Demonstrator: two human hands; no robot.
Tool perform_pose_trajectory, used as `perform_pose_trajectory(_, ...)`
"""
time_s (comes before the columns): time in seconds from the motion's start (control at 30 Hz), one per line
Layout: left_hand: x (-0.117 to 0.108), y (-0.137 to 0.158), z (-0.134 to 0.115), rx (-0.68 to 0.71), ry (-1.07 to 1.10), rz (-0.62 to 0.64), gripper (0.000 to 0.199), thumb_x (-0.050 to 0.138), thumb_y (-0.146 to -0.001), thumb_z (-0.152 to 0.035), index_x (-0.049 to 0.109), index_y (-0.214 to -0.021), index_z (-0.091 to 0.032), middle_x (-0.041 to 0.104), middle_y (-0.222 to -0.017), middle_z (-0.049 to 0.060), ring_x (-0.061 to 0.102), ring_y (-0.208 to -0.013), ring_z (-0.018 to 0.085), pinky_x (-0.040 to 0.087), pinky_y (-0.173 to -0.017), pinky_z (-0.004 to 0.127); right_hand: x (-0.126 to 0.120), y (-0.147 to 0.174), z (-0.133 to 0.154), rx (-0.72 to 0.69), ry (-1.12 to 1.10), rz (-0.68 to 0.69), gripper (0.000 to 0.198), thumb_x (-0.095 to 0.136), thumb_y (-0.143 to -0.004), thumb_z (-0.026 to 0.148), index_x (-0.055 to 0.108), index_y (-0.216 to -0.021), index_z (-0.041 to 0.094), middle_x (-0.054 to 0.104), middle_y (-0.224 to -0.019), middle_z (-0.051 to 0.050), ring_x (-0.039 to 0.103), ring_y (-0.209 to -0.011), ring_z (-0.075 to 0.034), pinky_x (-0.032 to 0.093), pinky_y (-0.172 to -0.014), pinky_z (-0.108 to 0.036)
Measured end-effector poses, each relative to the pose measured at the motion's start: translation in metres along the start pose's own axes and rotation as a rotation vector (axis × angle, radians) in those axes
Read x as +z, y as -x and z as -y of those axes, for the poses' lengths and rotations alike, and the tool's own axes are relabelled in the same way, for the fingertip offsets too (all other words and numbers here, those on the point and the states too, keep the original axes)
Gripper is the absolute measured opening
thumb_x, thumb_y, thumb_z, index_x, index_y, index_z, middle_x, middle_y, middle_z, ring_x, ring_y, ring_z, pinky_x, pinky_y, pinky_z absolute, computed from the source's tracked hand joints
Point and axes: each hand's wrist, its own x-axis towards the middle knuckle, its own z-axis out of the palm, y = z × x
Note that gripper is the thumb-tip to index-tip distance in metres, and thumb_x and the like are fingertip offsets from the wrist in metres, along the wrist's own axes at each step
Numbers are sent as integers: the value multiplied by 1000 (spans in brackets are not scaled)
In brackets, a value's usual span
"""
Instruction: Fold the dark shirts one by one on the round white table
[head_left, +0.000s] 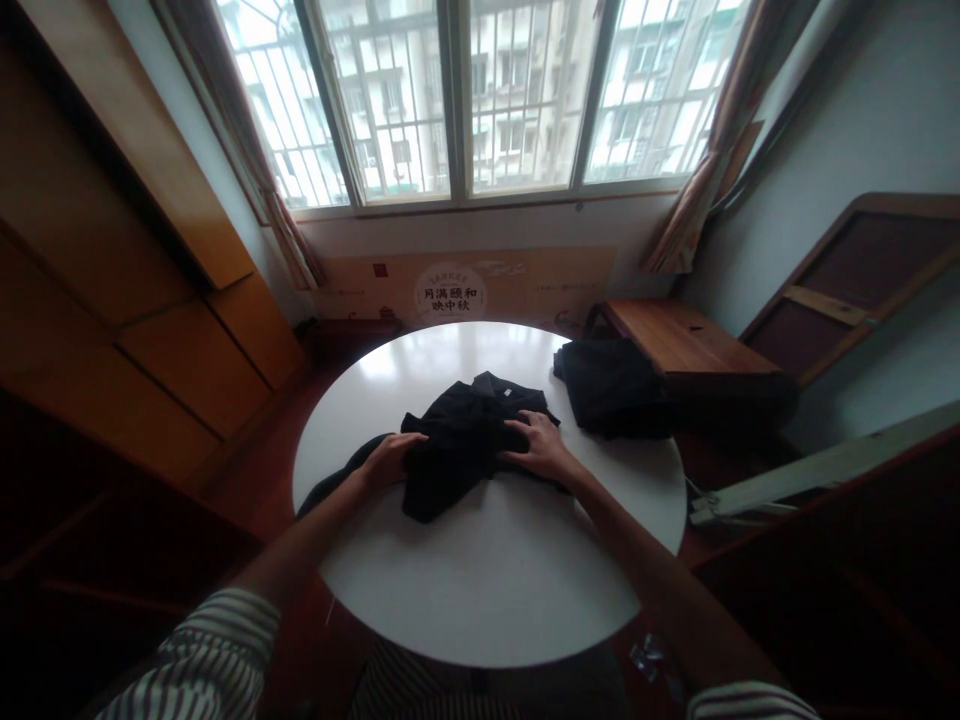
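A black shirt point(457, 430) with a collar and a small pale label lies bunched and partly folded on the white round table point(480, 590). One dark part of it, seemingly a sleeve, stretches left to the table's edge. At its left side, my left hand point(391, 459) is closed on the cloth, the fingertips partly hidden in the folds. My right hand point(541, 447) rests on the shirt's right part, fingers spread apart and touching the fabric. Right of that hand sits a stack of folded black cloth point(611, 388).
Beyond the table's right rear edge stands a low wooden table point(690, 335). A wooden-framed folding piece point(847, 280) leans by the right wall. Wooden cabinets point(150, 330) line the left side. Behind are a barred window point(517, 100) and a printed banner point(450, 287).
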Motion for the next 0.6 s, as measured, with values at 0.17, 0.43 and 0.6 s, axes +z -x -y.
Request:
perform_pose_trajectory(0.17,-5,-4,-5,-113,-33,-113,57,54,-68,-7,54,-123,-21,70,-100,4,68,-80,18,52,-72,27,-8,-2,-1,-68,-14,-53,22,53,-89,24,72,-100,23,69,-97,-9,62,-95,-26,49,-90,-42)
perform_pose_trajectory(0.43,-30,-17,-9,-325,-75,-411,40,50,-75,-8,60,-113,-17,69,-85,2,65,-74,17,50,-70,28,-42,1,14,-175,-160,-511,19,49,-95,34,63,-100,22,65,-93,-6,62,-89,-22,49,-83,-36)
perform_pose_trajectory(0.6,-79,-48,-15,-339,-12,-789,30,41,-89,-17,60,-112,-20,67,-105,4,64,-100,21,52,-87,38,-31,0,15,-176,-146,-273,24,64,-88,45,66,-90,21,62,-82,-4,60,-76,-19,49,-74,-33)
